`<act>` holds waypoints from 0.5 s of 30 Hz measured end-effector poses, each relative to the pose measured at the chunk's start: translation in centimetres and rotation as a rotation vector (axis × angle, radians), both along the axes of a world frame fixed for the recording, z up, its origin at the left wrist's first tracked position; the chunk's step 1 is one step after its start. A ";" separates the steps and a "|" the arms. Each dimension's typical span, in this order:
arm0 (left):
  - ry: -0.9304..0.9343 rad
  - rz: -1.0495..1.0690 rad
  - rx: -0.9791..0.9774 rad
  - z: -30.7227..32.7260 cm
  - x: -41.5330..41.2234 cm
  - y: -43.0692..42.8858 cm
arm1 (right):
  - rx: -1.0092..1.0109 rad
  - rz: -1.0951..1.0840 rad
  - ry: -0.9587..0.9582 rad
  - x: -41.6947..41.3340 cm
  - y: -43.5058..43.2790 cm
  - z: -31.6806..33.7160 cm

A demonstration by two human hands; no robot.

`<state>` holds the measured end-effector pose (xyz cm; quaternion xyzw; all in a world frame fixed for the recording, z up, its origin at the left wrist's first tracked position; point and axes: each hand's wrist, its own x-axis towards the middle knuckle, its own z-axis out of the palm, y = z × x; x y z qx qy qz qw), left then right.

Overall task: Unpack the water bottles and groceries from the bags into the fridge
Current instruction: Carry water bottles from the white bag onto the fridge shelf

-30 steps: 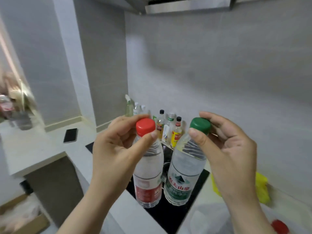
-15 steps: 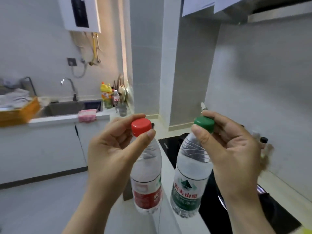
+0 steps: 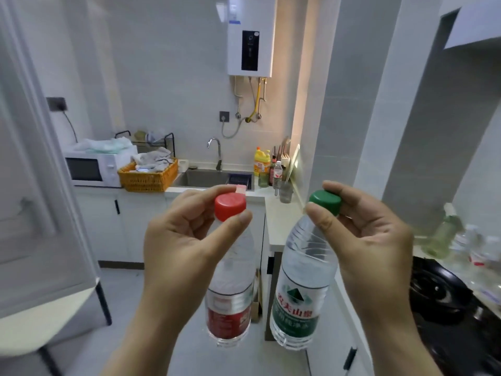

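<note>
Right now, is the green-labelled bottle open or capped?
Capped: the green cap is on the neck of the green-labelled bottle, pinched by the right hand.

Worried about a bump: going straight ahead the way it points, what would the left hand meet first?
The left hand looks free over the grey floor; beyond that, probably the white sink counter, though depth is unclear.

Home kitchen: sink [image 3: 214, 178] w/ tap [image 3: 215, 149], microwave [image 3: 92, 169], wall water heater [image 3: 250, 36], stove [image 3: 444, 294], fridge [image 3: 32, 213].
</note>
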<state>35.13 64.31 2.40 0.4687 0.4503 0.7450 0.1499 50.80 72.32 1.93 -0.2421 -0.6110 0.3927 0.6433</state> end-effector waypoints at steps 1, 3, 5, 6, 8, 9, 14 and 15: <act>0.003 0.019 0.002 0.0 -0.9 -0.5 | 0.009 0.024 0.000 -1.3 -0.1 0.0; 0.001 0.070 0.009 0.0 -2.7 -1.5 | 0.020 0.075 0.000 -3.6 -0.3 0.0; 0.001 0.124 0.010 0.0 -4.4 -2.4 | 0.025 0.135 0.001 -5.8 -0.5 0.1; -0.002 0.151 0.011 -0.1 -5.1 -2.8 | 0.030 0.168 -0.004 -6.7 -0.6 0.2; -0.013 0.202 0.012 -0.1 -6.5 -3.6 | 0.041 0.229 -0.019 -8.6 -0.7 0.3; -0.019 0.228 0.012 -0.1 -7.1 -4.0 | 0.046 0.258 -0.026 -9.5 -0.8 0.4; -0.021 0.378 0.010 0.0 -9.6 -5.4 | 0.077 0.411 -0.027 -13.8 -0.4 0.7; -0.012 0.414 0.003 0.1 -10.0 -5.7 | 0.083 0.445 -0.019 -14.6 -0.3 0.7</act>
